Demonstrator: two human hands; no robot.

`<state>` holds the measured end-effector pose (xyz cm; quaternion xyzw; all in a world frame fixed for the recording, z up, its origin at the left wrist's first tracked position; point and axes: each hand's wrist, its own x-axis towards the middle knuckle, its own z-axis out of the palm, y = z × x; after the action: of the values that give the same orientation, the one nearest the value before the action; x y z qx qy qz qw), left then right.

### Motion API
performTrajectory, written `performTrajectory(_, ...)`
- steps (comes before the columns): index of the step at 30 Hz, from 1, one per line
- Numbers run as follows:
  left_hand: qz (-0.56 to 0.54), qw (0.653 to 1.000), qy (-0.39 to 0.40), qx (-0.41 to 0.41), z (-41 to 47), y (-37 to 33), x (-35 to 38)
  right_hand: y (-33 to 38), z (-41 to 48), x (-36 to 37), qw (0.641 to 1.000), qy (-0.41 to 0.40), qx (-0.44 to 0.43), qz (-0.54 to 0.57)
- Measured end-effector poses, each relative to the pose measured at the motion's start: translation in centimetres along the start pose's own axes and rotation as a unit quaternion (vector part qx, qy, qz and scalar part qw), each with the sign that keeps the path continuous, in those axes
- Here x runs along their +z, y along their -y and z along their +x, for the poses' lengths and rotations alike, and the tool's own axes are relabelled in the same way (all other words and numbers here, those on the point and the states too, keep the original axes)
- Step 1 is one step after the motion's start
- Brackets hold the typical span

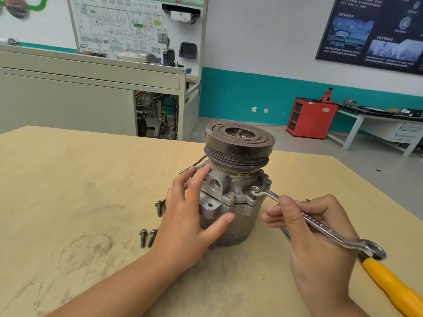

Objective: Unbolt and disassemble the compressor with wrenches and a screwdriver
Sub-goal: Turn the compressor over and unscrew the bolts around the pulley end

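Note:
The compressor (231, 202) stands upright on the wooden table (68, 191), its dark grooved pulley (239, 143) on top. My left hand (192, 211) rests against its left side, fingers spread over the grey housing. My right hand (318, 229) grips the shank of a silver combination wrench (320, 225). The wrench's ring end sits on a bolt (254, 190) at the housing flange on the right. A second flange bolt (231, 195) shows at the front.
Several loose bolts (147, 236) lie on the table left of the compressor, partly behind my left wrist. A yellow-handled screwdriver (393, 287) lies at the lower right under the wrench's open end. A thin wire (194, 167) trails from the compressor's left.

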<state>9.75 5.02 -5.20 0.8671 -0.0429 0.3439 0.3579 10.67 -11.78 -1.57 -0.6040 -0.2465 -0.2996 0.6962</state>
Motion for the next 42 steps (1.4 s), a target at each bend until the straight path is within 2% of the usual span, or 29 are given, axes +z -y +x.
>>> performTrajectory(4,0.003,1.0,-0.003,0.003,0.0,0.0,0.0,0.1,-0.2,0.2,1.0,-0.006,0.03,0.004)
performTrajectory(6,0.003,1.0,-0.002,0.005,0.0,0.0,0.0,0.2,0.5,0.0,0.994,-0.012,0.098,0.041)
performTrajectory(9,-0.001,1.0,0.002,0.001,-0.1,0.0,0.0,0.0,2.5,-0.7,0.968,-0.004,0.229,0.108)
performTrajectory(13,-0.004,1.0,0.005,-0.003,-0.1,0.0,0.0,-0.4,5.3,-1.3,0.932,0.057,0.342,0.104)
performTrajectory(15,-0.005,1.0,0.005,-0.004,-0.1,0.0,0.0,-1.1,6.1,-1.0,0.925,0.064,0.364,0.087)
performTrajectory(19,-0.008,1.0,0.003,-0.002,0.0,0.0,0.1,-2.5,6.6,0.8,0.94,0.058,0.334,0.034)
performTrajectory(24,-0.008,1.0,0.005,0.001,0.0,0.1,0.0,-2.8,7.2,1.1,0.928,0.051,0.355,0.105)
performTrajectory(27,-0.01,1.0,0.004,0.002,0.0,0.1,0.0,-2.0,7.1,0.5,0.928,0.019,0.338,0.158)
performTrajectory(31,-0.006,1.0,0.005,0.001,0.0,0.0,0.0,-0.2,6.0,-0.2,0.953,-0.006,0.244,0.18)
performTrajectory(37,0.001,1.0,0.001,0.004,-0.1,0.0,0.1,1.1,2.0,0.2,0.996,-0.028,0.067,0.057)
performTrajectory(42,0.006,1.0,0.0,0.005,0.0,0.0,0.1,0.6,0.3,0.7,0.998,-0.054,0.025,0.024)
